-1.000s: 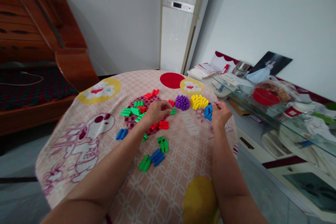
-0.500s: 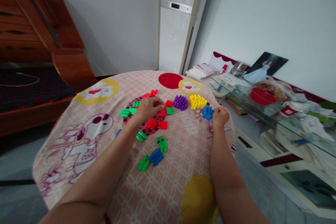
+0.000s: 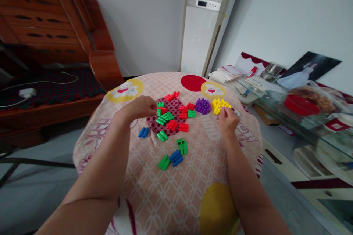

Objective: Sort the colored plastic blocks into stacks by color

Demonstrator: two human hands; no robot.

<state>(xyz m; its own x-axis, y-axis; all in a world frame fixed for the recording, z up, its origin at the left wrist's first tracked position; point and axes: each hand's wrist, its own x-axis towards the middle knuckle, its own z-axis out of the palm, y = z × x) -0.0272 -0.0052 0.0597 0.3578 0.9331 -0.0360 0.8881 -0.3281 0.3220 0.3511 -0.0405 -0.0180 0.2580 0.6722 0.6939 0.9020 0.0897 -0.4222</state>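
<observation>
Small plastic pegs lie scattered on a round table under a pink cartoon cloth (image 3: 171,191). My left hand (image 3: 140,106) is curled, fingertips pinched at a green and red peg group (image 3: 160,109) on the left of the pile. My right hand (image 3: 227,119) is closed, its fingertips right beside the yellow peg cluster (image 3: 219,104); what it holds is hidden. A purple cluster (image 3: 202,105) stands left of the yellow one. Loose red pegs (image 3: 183,127), green pegs (image 3: 164,117) and blue pegs (image 3: 176,157) lie between my arms.
A wooden bench (image 3: 55,44) with a white charger (image 3: 26,93) stands at the left. A tall white air conditioner (image 3: 201,25) is behind the table. At the right, a glass shelf holds a red bowl (image 3: 302,104), papers and clutter.
My left hand moved left from the middle of the pile to its left edge. My right hand shifted from the blue cluster to the yellow one; the blue cluster no longer shows.
</observation>
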